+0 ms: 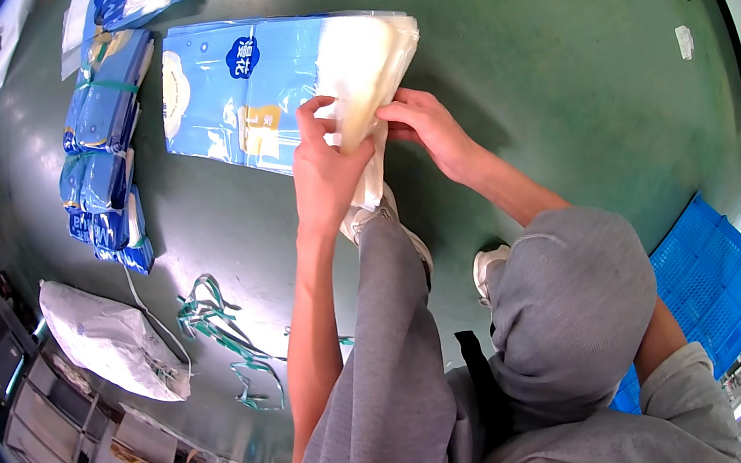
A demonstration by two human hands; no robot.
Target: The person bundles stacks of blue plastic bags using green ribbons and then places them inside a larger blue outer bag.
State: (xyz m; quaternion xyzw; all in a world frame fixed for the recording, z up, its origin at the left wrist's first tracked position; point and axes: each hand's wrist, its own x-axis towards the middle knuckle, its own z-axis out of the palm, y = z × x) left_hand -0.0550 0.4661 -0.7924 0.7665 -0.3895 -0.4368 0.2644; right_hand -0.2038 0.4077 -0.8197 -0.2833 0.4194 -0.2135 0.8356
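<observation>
A thick stack of flat blue-and-white plastic bags point(213, 88), with translucent whitish ends, lies on the floor before me. My left hand point(323, 162) is closed at the near side of the stack, thumb and fingers gripping the whitish end. At the right edge, my right hand point(432, 128) pinches the ends of the bags, its fingertips partly hidden under them. The pale end is bunched and raised between both hands, and a narrow strip of it hangs down toward my shoe point(360, 222).
Tied bundles of blue bags point(103, 113) lie in a row at the left. Nearer are a white sack point(111, 339) and tangled green straps point(223, 328). A blue plastic pallet point(709, 279) is at the lower right. A white scrap point(685, 43) lies on the green floor point(553, 45).
</observation>
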